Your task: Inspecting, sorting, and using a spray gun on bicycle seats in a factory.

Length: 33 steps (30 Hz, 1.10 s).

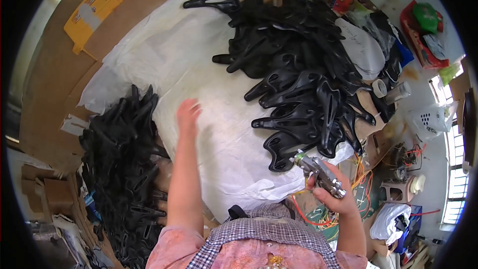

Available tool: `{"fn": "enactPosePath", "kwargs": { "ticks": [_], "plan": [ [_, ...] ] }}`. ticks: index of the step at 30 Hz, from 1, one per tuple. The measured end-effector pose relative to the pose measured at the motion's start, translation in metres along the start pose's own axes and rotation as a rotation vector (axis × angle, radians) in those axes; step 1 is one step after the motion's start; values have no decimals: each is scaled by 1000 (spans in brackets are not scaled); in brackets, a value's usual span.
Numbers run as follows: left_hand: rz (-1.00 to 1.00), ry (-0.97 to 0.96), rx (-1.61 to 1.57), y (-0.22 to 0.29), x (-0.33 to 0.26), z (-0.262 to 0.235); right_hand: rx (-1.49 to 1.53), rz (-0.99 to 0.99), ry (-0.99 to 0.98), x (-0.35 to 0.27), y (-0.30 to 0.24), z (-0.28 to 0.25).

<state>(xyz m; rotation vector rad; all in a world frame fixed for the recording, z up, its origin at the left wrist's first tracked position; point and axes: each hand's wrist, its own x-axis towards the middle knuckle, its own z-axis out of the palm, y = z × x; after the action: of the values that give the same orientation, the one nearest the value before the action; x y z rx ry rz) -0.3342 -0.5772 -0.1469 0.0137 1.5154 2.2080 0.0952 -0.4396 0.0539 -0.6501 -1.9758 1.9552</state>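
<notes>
Two grips show above a white-covered surface [199, 69]. The right grip [344, 203] is wrapped around a silver spray gun [323, 178], whose nozzle end points up and to the left. Just beyond that nozzle lies the nearest black shell [281, 150], shaped like a bike seat; more of them make a big heap [294, 35] farther ahead of the right grip. The left grip [188, 114] is over the bare middle of the cover, too blurred to tell how far its fingers spread or whether they touch. A second heap [124, 144] of black shells sits to the left of the left grip, and one shell [231, 2] rests well ahead of it, against the big heap's far edge. Below the right grip a red hose [308, 219] curves beside the checked apron [264, 229].
</notes>
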Motion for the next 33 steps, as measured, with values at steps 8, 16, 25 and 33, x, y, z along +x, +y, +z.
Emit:
{"fn": "enactPosePath", "kwargs": {
  "ticks": [8, 16, 25, 33],
  "plan": [
    [212, -506, 1180, -90, 19, 230, 34, 17, 130, -24, 27, -12],
    [174, -77, 739, -77, 4, 105, 11, 50, 87, 0, 29, -7],
    [-80, 357, 878, -73, -80, -82, -125, -38, -225, 42, 15, 47],
    [-461, 163, 162, -39, -91, -71, -202, 21, -263, 23, -2, 68]
  ]
}}
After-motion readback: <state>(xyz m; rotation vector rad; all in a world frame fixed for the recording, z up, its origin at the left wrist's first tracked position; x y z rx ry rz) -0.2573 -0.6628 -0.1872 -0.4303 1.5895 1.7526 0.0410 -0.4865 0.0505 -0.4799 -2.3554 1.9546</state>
